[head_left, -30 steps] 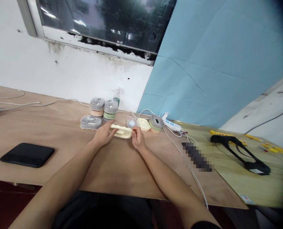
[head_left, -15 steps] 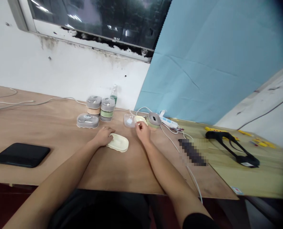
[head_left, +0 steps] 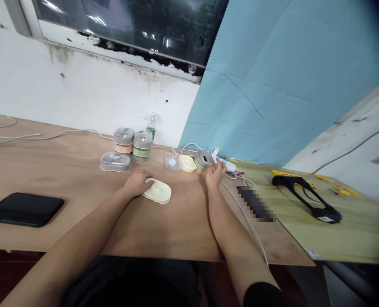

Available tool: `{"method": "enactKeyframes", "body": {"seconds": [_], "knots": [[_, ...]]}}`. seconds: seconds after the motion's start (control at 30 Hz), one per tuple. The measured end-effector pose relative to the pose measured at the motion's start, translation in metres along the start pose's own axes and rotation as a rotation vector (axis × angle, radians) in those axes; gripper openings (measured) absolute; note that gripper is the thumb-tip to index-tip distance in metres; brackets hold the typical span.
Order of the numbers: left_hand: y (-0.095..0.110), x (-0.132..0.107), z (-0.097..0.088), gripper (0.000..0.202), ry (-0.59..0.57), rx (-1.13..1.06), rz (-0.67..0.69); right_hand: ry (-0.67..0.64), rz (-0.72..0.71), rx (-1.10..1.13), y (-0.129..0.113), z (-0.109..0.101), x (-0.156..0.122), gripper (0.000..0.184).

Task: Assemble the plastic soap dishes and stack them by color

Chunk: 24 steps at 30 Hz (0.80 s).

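Note:
My left hand (head_left: 138, 183) rests on the table with its fingers curled over the left end of a cream oval tray-like piece (head_left: 160, 192). Farther right, my right hand (head_left: 215, 175) has thumb and fingers apart at the front right of a short stack of boxes (head_left: 205, 159), grey on top with green and orange below. Whether its fingertips touch the stack I cannot tell. Left of that stack lie a small cream dish (head_left: 187, 163) and a clear plastic piece (head_left: 172, 162).
Lidded grey, orange and green boxes (head_left: 142, 147) stand stacked near the wall, with a single grey box (head_left: 115, 162) in front. Behind them is a bottle (head_left: 151, 123). A black flat case (head_left: 25, 209) lies left; a power strip (head_left: 226, 164), cables and a black strap frame (head_left: 307, 198) are right.
My right hand has moved right, from the small cream dish to the grey-topped stack, and its fingers have spread. The left hand stays at the cream tray-like piece. The view has shifted slightly.

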<state>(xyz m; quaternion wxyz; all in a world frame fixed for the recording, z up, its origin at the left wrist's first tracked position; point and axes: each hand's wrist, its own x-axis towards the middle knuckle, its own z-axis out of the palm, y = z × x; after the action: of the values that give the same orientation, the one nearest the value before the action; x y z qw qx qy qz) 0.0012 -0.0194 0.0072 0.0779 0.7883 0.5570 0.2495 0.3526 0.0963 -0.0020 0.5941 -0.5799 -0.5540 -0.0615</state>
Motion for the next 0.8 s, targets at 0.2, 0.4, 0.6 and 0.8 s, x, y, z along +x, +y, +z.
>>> {"method": "enactKeyframes", "body": {"seconds": [0.2,0.4,0.6,0.8], "knots": [[0.000,-0.001,-0.001,0.034,-0.024,-0.026,0.017,-0.151,-0.022,-0.099,0.004,0.010,-0.007,0.046],[0.001,-0.002,0.000,0.035,-0.064,-0.041,-0.041,-0.098,0.007,-0.096,0.008,0.007,-0.005,0.027],[0.001,-0.002,-0.002,0.037,-0.052,-0.027,-0.096,0.058,-0.082,-0.026,-0.015,0.002,-0.007,0.032],[-0.001,-0.001,-0.001,0.038,0.019,-0.034,-0.153,-0.102,-0.185,0.087,-0.055,0.007,-0.034,0.038]]}}
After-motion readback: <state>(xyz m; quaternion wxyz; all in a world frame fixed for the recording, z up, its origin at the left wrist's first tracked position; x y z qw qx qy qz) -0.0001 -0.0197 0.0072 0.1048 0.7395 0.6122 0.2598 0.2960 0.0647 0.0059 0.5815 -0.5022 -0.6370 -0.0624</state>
